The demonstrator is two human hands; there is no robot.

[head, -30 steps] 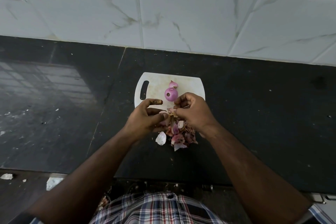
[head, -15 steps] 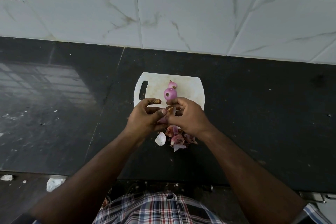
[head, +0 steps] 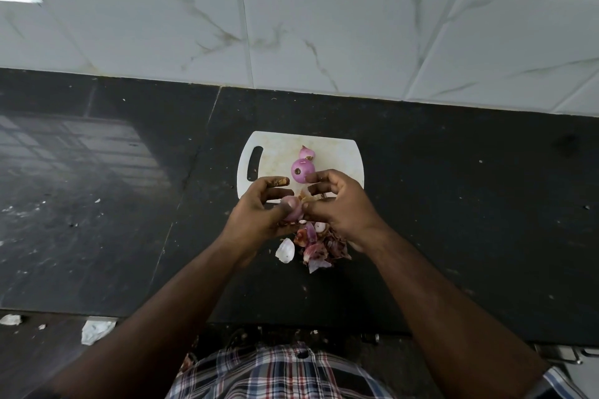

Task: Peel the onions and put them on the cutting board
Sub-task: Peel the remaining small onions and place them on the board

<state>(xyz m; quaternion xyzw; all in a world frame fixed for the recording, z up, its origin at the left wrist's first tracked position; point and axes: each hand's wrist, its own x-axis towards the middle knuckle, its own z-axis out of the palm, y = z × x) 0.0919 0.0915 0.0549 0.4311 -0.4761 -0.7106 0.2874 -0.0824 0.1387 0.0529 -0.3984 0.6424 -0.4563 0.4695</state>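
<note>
I am gripping the onion [head: 292, 210] in my left hand [head: 259, 217] while my right hand [head: 340, 204] fingers pinch its skin, dropping peel onto the worktop [head: 453, 204].

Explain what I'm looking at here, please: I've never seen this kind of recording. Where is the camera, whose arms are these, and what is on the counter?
No machine here: a person wears one camera on the head, looking down at their own two bare hands. On the black counter lies a white cutting board with two peeled onions on it. The left hand holds a third onion, and the right hand pinches at its skin. Below the hands sits a pile of onion peels.
</note>
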